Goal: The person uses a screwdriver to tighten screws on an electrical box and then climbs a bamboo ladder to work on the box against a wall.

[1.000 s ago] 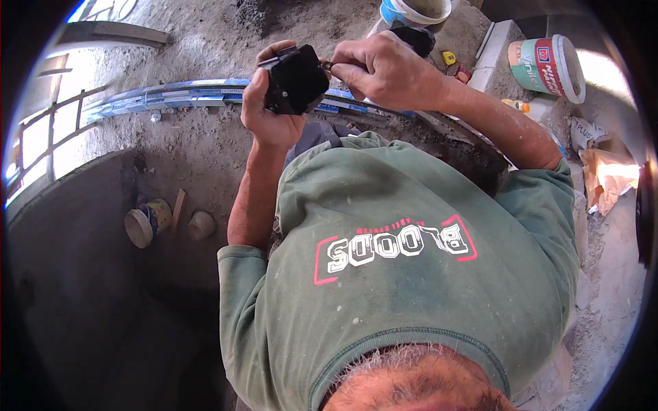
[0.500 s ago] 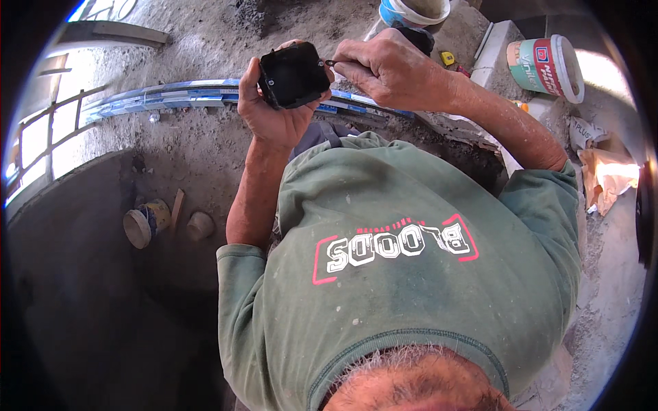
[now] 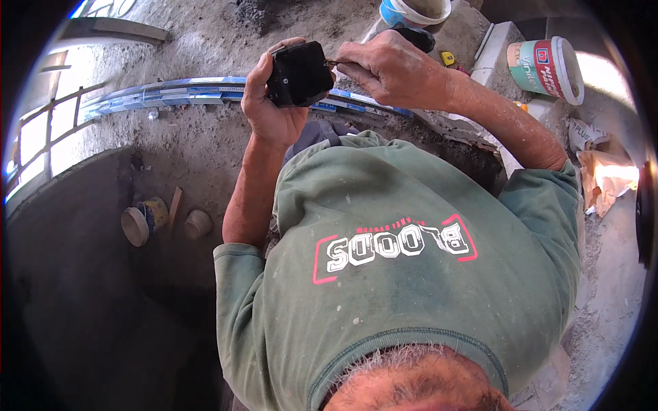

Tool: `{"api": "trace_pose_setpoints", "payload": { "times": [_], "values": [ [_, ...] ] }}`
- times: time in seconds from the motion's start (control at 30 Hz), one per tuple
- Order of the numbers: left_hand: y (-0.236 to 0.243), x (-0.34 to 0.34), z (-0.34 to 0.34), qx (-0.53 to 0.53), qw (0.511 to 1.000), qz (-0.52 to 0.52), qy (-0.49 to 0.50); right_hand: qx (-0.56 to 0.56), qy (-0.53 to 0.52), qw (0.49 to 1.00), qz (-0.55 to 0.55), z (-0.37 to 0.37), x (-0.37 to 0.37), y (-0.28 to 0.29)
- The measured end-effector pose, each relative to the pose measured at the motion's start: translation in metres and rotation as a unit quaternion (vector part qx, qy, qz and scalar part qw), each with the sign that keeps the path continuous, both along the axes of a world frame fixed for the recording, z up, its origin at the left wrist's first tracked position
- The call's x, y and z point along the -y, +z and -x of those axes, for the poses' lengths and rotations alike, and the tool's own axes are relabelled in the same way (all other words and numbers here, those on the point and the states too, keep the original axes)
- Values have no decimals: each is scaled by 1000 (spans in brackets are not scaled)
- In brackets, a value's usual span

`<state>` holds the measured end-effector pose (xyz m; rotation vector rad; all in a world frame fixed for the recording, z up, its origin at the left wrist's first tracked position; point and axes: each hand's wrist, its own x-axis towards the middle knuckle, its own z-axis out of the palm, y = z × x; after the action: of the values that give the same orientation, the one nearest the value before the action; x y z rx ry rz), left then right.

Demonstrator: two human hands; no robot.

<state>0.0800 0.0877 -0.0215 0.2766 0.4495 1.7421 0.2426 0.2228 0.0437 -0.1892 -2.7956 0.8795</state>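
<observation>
My left hand [image 3: 271, 115] is closed around a black, square, shallow box [image 3: 299, 77] that looks like an electrical utility box. Its thumb lies along the left side, and fingers reach over the top edge. A small round light spot, perhaps a screw, shows near the box's left side. At the box's right edge, my right hand [image 3: 397, 72] pinches a small dark metal piece [image 3: 332, 64], its thumb and forefinger pressed together. What exactly that piece is, I cannot make out. Both hands are held up in front of my green shirt [image 3: 425, 178].
Blue-and-white wrapped strips [image 3: 171, 97] curve along the rough ground behind my hands. A blue-and-white bucket [image 3: 415, 12] and a yellow tape measure [image 3: 447, 57] lie beyond my right hand. Farther right is a paint pail [image 3: 546, 68]. Two small containers, one a tub [image 3: 199, 224], sit lower left.
The black box has shifted slightly right and turned a little in my left hand. My right fingers stay at its right edge, still pinching the small piece.
</observation>
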Motion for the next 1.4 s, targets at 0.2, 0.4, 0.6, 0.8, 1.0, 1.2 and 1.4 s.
{"api": "trace_pose_setpoints", "payload": {
  "times": [0.2, 0.4, 0.6, 0.8, 1.0, 1.2, 1.4],
  "values": [
    [3, 1, -1, -60, 998, 15, 2, -2, 34, 997, -64, -3, 0, -4],
    [8, 1, -8, -165, 984, 59, 35, -7, 76, 981, -177, -6, -3, -13],
    [1, -5, -10, -99, 979, 172, -33, 39, 192, 898, -394, -9, -8, -7],
    [-9, -9, -4, 5, 967, 232, -103, 35, 212, 890, -402, -6, -10, -10],
    [-5, 3, -4, 18, 992, 97, -73, 5, 71, 967, -244, -14, -12, -10],
    [2, 8, 2, 33, 997, -41, -58, -45, -116, 988, 90, -21, 9, 4],
    [3, 2, -18, 37, 995, -90, -24, -70, -161, 964, 199, -4, 32, 6]
  ]
}}
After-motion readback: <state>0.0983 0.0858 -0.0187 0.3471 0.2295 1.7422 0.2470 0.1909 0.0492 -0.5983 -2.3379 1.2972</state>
